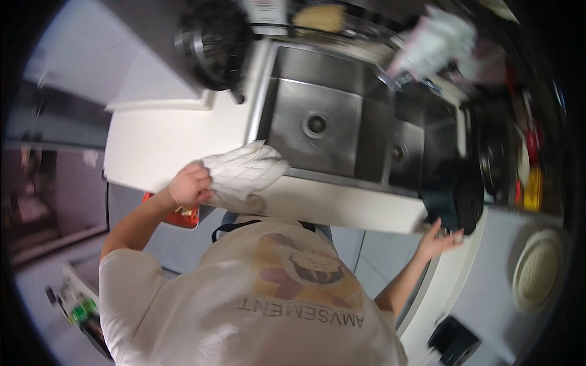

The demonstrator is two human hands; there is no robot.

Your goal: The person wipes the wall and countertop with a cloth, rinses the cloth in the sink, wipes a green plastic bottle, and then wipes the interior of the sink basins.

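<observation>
A white cloth (242, 176) lies bunched across the front left rim of a double stainless steel sink (316, 114) and the pale countertop. My left hand (190, 185) grips the cloth's left end, with the fingers curled into it. On the right, my right hand (439, 240) is at the near edge of a dark container (453, 196), at the sink's front right corner. Its fingers are spread, and blur hides whether they hold the container or only touch it. Both basins show their drains.
A black appliance (215, 50) stands behind the left counter (155, 142). A whitish, pink-edged bundle (430, 45) hangs by the faucet. An orange-red bag (183, 217) sits below my left wrist. At right are a cream round lid-like object (538, 270) and a black box (453, 341).
</observation>
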